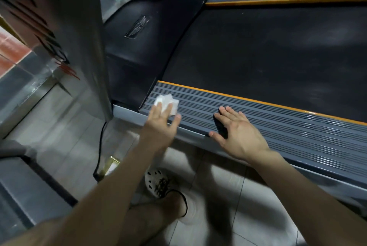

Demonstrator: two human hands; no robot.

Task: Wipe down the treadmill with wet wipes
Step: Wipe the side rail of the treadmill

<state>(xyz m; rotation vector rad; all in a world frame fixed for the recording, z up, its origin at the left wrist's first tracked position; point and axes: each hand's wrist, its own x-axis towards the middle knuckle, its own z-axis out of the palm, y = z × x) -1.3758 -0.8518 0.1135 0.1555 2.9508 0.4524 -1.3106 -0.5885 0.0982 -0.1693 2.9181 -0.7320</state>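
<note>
Dim indoor light; faint glare streaks the grey ribbed plastic side rail (288, 126); motion blur below, edges bend

The belt (268, 51) was matt black. Along each of its edges ran a thin orange stripe (258, 102), and outside that a grey rail (288, 132) ribbed with fine parallel lines. A white wipe (168, 101) lay on the rail nearer than the belt. Left of the belt, the cover (139, 57) was glossy black with a silvery emblem (137, 27). Further left, the upright (79, 27) was grey with black and red markings. Nearer than the belt, the floor (65, 116) was pale grey tile, the shoe (156, 180) white with dark holes, and the cable (100, 146) black.
</note>
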